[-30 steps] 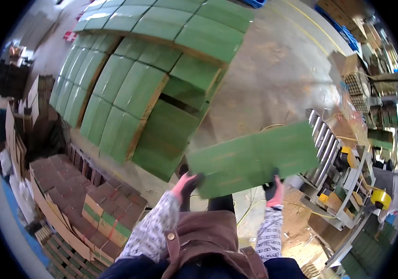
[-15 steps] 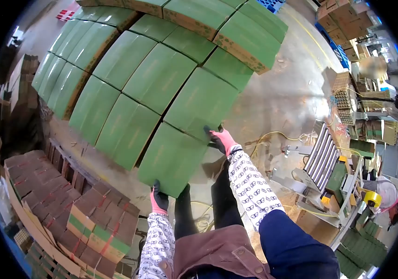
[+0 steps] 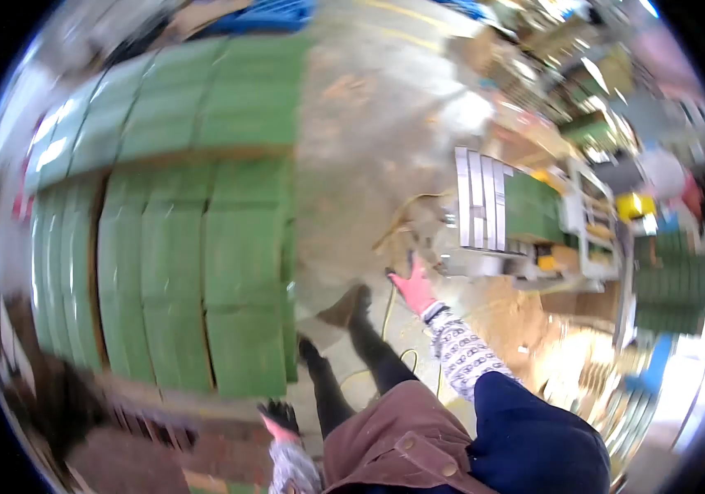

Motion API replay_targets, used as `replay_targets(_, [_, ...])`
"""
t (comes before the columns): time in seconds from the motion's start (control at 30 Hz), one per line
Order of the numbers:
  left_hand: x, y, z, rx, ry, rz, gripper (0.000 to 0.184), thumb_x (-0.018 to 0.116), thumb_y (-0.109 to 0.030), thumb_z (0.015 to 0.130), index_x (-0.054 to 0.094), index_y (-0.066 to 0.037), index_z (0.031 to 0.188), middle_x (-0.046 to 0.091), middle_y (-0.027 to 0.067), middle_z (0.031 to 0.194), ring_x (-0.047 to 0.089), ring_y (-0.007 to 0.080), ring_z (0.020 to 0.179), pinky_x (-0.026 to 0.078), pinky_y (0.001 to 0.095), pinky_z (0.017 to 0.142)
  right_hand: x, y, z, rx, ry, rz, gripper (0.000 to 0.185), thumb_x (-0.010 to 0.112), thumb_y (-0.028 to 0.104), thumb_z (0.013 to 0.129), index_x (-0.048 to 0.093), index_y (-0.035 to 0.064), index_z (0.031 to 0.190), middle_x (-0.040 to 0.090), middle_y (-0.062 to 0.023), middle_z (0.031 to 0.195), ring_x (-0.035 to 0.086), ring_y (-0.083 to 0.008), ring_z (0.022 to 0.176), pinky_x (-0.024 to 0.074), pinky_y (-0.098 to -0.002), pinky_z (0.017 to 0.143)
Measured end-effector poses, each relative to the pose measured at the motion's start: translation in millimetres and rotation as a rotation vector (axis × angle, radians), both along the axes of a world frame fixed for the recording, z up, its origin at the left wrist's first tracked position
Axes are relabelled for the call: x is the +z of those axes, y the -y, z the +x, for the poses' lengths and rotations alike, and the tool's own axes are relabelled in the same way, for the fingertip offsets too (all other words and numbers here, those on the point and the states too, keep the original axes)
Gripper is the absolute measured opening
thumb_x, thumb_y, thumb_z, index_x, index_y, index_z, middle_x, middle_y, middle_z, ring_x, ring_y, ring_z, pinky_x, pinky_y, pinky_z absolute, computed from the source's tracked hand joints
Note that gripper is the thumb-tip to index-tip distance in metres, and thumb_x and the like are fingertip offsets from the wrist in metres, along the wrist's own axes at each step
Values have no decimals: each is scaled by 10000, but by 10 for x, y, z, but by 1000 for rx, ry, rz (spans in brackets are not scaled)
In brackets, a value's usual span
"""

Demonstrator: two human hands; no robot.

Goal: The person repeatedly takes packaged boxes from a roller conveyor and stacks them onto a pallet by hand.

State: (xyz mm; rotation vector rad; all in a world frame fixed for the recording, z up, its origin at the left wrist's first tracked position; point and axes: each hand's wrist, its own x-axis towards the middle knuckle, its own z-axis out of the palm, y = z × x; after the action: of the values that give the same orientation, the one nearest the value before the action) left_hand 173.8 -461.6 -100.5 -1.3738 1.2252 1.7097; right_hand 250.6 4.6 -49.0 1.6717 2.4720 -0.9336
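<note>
Several green cartons (image 3: 245, 346) form a stack on the left, with the nearest carton's corner just above my left hand (image 3: 280, 418). That hand, in a pink and black glove, is apart from the carton; its fingers are spread and hold nothing. My right hand (image 3: 412, 284), gloved the same way, hangs over the floor right of my feet. Its fingers are apart with nothing between them. Nearest to it is a roller conveyor (image 3: 481, 202), on which a green carton (image 3: 531, 207) lies. The view is smeared by motion.
A yellow hose (image 3: 391, 309) crosses the floor (image 3: 344, 181) near my feet. Brown cartons (image 3: 126, 461) stand at the lower left. A blue pallet (image 3: 274, 15) is at the back. Beyond the conveyor, a person (image 3: 665, 177) stands near a yellow tape roll (image 3: 635, 205).
Both my hands have let go of the near green carton, which stays in the stack. My view has turned right toward the conveyor, and my right hand has moved away from the stack.
</note>
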Motion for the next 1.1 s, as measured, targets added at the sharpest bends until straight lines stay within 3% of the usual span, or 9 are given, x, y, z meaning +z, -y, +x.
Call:
replay_targets(0.03, [-604,540,290,-72,-116,708,435,453,-515,865,545,-101,964,550,51,1005,513,196,882,423,348,780,162,-432,343,-84,161,166,952,654,491,729,169,10,1391,341,-280,1328,327,-391,1248,283,-406,1040])
replay_targets(0.23, [819,-1366,95,-1340,-512,140,323,459,-289,900,547,-37,1082,614,96,974,572,237,911,457,364,863,1243,-2597,1476,-711,374,324,1027,671,552,664,155,67,1408,178,-218,1433,177,-439,1307,222,-597,1012])
replay_targets(0.27, [769,-1663,46,-803,32,240,314,460,-257,903,528,-33,1111,617,85,966,579,234,890,460,349,859,1161,-2806,1597,-717,401,188,1032,683,550,647,179,64,1404,181,-209,1436,166,-432,1314,218,-588,1020])
replay_targets(0.37, [-42,-2184,-336,-1149,-141,469,305,480,-227,892,513,-53,1141,602,79,999,579,224,866,472,314,800,857,-2673,1742,-396,358,348,942,715,454,612,292,81,1368,208,-247,1409,208,-468,1281,232,-520,1054])
replay_targets(0.4, [-209,-2444,-469,-737,206,689,281,510,-193,877,529,-71,1129,607,62,979,589,216,822,480,285,747,1000,-2447,1739,-421,253,338,886,709,373,602,328,76,1344,224,-256,1395,204,-486,1272,237,-510,1058])
replay_targets(0.5, [691,-4199,-218,-1391,-405,391,384,483,-230,897,447,-98,1257,567,69,1103,557,216,946,463,317,828,1252,-1856,1898,-172,71,138,864,751,262,566,373,58,1315,229,-253,1398,235,-464,1274,271,-455,1056])
replay_targets(0.67, [1206,-5585,6,-1461,-2,544,501,528,-140,867,352,-122,1335,518,70,1189,510,226,1064,448,372,873,1158,-1359,1830,-917,-500,-190,875,746,362,659,319,21,1343,289,-249,1385,319,-336,1282,306,-358,1036])
replay_targets(0.93, [1503,-5862,-753,-1582,-237,346,381,581,-249,855,538,-46,1175,579,84,1109,573,212,975,465,358,862,1247,-1766,1777,-519,-574,-780,670,593,453,803,404,78,1324,538,-206,1196,532,-266,1082,396,-326,937])
replay_targets(1.1, [1336,-6721,-1252,-1579,-310,360,367,536,-279,872,567,-24,1133,597,71,1068,562,208,984,438,355,893,1218,-3547,2090,-677,-377,451,449,570,317,839,493,48,1191,539,-159,1181,505,-327,1081,410,-390,912])
